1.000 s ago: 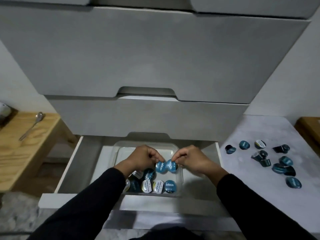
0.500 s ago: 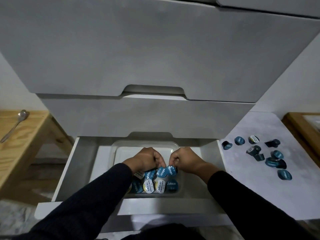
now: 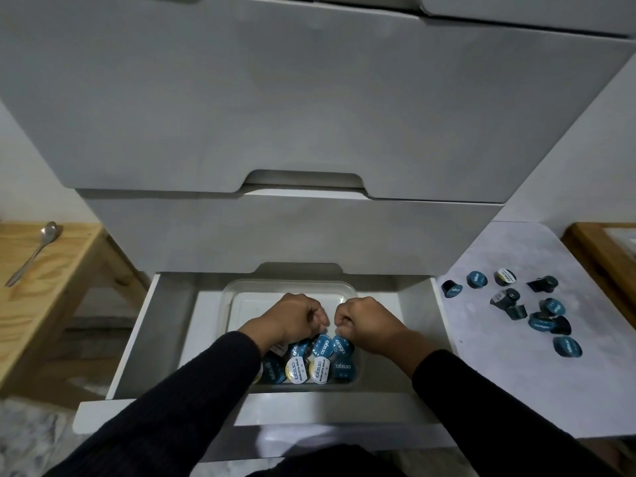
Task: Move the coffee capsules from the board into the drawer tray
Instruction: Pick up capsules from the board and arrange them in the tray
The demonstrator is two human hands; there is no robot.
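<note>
Both hands, left (image 3: 292, 320) and right (image 3: 366, 323), were curled over capsules (image 3: 321, 346) in the tray (image 3: 292, 287), grip unconfirmed; others lay on the board (image 3: 516, 373) at right, judged light, rigid, best pinched by the rim.

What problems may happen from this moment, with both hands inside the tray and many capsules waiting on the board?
1. The left hand and right hand work close together over packed capsules in the clear tray; a careless finger might tip the upright rows.
2. Some loose capsules on the white board lie on their sides, such as the one at the back, and might roll when touched.
</note>
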